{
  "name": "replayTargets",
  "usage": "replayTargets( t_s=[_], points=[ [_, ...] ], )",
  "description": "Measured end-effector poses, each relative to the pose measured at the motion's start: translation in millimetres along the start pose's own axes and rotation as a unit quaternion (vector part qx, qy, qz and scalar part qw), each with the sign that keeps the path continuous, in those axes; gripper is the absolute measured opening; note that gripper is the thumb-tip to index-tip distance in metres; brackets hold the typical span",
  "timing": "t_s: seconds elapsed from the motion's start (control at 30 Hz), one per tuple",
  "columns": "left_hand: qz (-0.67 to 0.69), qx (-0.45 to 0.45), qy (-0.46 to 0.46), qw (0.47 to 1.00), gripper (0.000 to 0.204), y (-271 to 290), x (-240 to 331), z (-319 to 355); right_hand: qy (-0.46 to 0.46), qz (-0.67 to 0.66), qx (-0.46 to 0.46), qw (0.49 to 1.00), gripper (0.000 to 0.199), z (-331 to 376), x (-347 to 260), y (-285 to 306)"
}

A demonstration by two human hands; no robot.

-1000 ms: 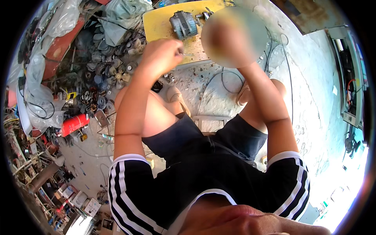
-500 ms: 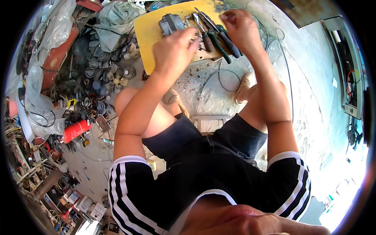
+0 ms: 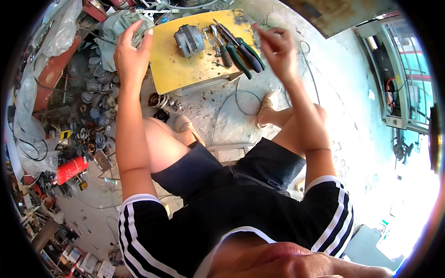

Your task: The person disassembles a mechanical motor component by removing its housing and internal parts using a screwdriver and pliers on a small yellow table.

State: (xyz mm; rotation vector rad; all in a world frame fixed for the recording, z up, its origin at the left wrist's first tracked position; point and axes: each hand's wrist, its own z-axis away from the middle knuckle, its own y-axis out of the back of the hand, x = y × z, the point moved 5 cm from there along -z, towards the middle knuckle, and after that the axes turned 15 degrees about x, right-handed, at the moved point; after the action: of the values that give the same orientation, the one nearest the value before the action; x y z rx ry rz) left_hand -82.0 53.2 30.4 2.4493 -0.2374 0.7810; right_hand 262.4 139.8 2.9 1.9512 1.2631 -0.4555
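My left hand [image 3: 131,58] is raised beside the left edge of a yellow tabletop [image 3: 169,69]. Its thumb and fingers are apart, with nothing between them. Above the tabletop's right side hangs my right hand [image 3: 281,52], slightly blurred, its fingers loosely bent and apart; I see nothing in it. A small grey electric motor [image 3: 189,41] rests on the yellow top, touched by neither hand. To its right lie a screwdriver-like tool with a dark handle [image 3: 225,55] and pliers with green handles [image 3: 238,61]. Dark blue handles [image 3: 251,58] overlap the pliers. Small loose bits are scattered near the tools.
Heaped motor parts [image 3: 95,99], plastic sheeting [image 3: 34,102] and a red cylinder [image 3: 70,170] crowd the floor at left. A thin cable [image 3: 241,91] curls on the floor beyond my feet. An open-fronted cabinet [image 3: 389,83] stands at right.
My left hand has moved left, away from the motor, and its fingers have spread. My right hand is slightly lower. The whole view has shifted, and the motor is now uncovered.
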Motion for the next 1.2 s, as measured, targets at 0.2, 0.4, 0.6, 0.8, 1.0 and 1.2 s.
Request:
replayTargets(
  t_s=[0.2,0.4,0.6,0.8,1.0,1.2],
  points=[
    [0.055,0.033,0.002,0.998,0.035,6,1,-4,0.127,0.090,-0.028,0.987,0.035,52,-6,-32],
    [0.042,0.027,0.026,0.998,0.040,9,-25,-13,0.109,0.220,-0.029,0.969,0.030,60,-17,-47],
    [0.083,0.017,0.025,0.996,0.036,-19,-38,-14,0.121,0.322,-0.040,0.938,0.021,64,-4,-60],
    [0.044,0.008,0.052,0.998,0.037,-18,-52,-18,0.054,0.319,0.022,0.946,0.024,63,-6,-76],
    [0.037,0.007,-0.020,0.999,0.041,-21,-41,-10,-0.012,0.320,-0.078,0.944,0.036,45,-8,-66],
    [0.190,-0.109,0.152,0.964,0.050,-16,-63,2,-0.418,-0.195,-0.138,0.876,0.041,-29,43,43]
  ],
)
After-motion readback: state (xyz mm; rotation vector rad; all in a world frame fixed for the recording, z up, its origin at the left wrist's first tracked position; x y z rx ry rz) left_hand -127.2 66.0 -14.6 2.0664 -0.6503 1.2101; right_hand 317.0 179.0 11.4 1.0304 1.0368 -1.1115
